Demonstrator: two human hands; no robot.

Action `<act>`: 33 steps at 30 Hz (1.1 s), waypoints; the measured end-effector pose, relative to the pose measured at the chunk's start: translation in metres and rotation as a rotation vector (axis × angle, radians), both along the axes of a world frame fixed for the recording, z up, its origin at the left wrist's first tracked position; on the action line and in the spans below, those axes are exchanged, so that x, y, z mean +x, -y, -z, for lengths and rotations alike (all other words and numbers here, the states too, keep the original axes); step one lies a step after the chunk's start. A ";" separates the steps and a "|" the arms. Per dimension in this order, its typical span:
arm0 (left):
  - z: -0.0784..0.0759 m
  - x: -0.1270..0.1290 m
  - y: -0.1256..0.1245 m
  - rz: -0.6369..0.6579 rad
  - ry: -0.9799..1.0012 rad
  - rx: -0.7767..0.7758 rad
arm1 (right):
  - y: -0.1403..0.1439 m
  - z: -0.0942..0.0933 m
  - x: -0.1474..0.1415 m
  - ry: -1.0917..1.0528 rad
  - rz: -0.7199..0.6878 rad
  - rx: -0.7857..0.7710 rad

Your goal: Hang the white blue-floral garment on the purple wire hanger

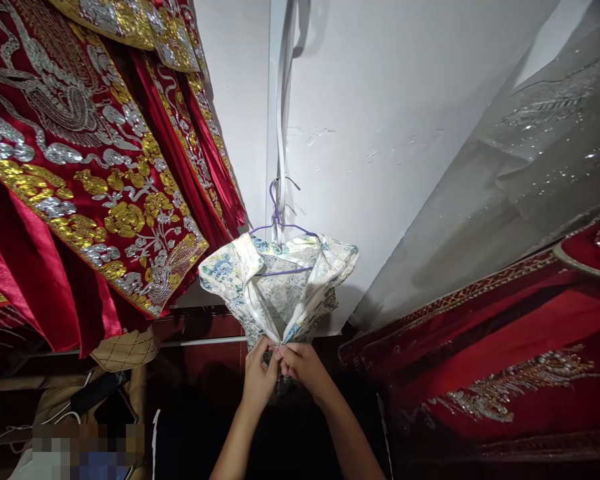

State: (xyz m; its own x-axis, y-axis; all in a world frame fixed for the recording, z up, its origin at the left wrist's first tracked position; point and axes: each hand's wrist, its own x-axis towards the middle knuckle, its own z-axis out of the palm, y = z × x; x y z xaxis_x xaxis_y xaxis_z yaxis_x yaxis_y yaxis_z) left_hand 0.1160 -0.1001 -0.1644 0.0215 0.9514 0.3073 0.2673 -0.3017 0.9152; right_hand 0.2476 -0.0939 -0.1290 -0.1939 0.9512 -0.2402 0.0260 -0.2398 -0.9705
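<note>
Both hands are up at the centre of the view, working on the dress (pixel 280 290). It is a white garment with a blue floral print, hanging on a purple hanger (pixel 279 230) whose hook catches a white strap (pixel 281 120) running down the wall (pixel 380 120).

The left hand (pixel 259 377) has its fingers pinched shut on the dress's front edge, right at the lower end of the opening. The right hand (pixel 303 365) meets it there, fingers likewise closed on the cloth, and the two hands touch each other at the fingertips. What exactly sits between the fingertips is too small to make out. Above the hands the dress front gapes in a narrow V, its white lining showing, and the short sleeves stick out to either side.

On the left, a red robe (pixel 80 167) thick with gold and silver embroidery hangs just beside the dress, its hem coming close to the left sleeve. On the right, another red garment (pixel 505 353) with silver trim spreads across the lower corner, and above it a sheer, glittering fabric (pixel 540 147) slants up the wall. Down at lower left, a quilted tan bag (pixel 125 348) sits under the robe's hem.
</note>
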 end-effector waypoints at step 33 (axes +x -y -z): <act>-0.171 -0.109 -0.089 -0.465 0.274 0.497 | -0.038 -0.068 -0.012 0.111 0.080 0.348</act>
